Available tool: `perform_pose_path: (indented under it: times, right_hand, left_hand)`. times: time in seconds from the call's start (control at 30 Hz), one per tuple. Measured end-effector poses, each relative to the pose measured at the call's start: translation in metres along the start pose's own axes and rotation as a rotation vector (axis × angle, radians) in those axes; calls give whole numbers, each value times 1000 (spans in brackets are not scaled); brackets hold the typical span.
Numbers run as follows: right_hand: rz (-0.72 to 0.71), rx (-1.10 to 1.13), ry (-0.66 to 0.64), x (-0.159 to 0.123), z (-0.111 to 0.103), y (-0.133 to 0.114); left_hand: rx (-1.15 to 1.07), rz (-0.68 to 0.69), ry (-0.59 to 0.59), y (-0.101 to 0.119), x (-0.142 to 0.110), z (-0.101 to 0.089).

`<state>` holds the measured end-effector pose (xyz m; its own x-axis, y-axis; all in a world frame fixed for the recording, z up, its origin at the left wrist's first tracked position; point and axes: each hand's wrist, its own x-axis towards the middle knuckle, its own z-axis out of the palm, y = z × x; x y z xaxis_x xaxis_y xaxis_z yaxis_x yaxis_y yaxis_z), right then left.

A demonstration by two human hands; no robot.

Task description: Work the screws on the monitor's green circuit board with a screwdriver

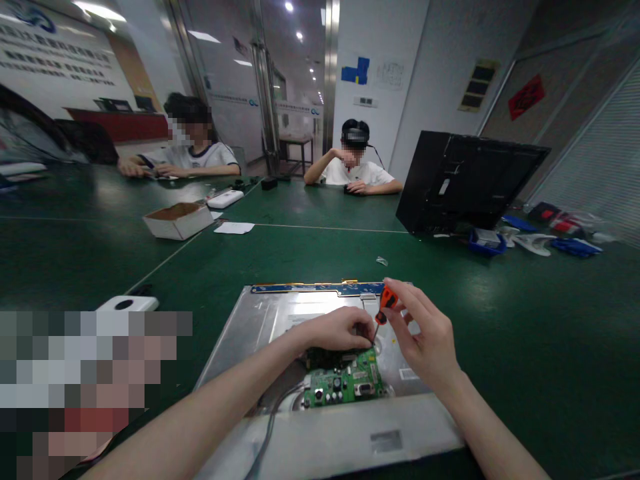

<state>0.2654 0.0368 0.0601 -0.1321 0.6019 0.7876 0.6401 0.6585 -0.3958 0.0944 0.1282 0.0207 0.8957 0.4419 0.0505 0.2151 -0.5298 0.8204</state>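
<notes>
My right hand [425, 330] grips a small screwdriver [387, 303] with an orange and black handle, its shaft pointing down. The tip meets the upper right corner of a green circuit board [345, 385]. Curled beside that tip is my left hand [345, 328], thumb and fingers drawn together; anything between them is hidden. The board sits on the metal back of a flat display panel [240, 333], which lies on the table before me. Along the panel's far edge runs a narrow blue circuit strip [315, 289]. A grey cable [270, 427] leaves the board's left side.
A black monitor housing [465, 183] stands at the right, near a blue tray [486, 243] and several plastic bags. Across the green table [310, 250] are an open white box [179, 222] and a paper sheet [234, 228]. Two people sit at the far side. A white device [130, 303] lies left.
</notes>
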Motion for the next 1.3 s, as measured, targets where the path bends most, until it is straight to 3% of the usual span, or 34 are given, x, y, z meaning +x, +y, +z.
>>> perform_pose_path:
  times: [0.37, 0.83, 1.1, 1.3]
  right_hand:
    - [54, 56, 99, -6, 6, 6]
    - [-17, -27, -16, 1, 1, 1]
    - [51, 55, 93, -8, 7, 7]
    - [30, 47, 70, -6, 5, 4]
  left_hand:
    - [-5, -10, -6, 4, -2, -2]
    - [10, -9, 11, 1, 0, 0]
    - [10, -9, -8, 3, -1, -3]
    - [10, -9, -9, 5, -1, -2]
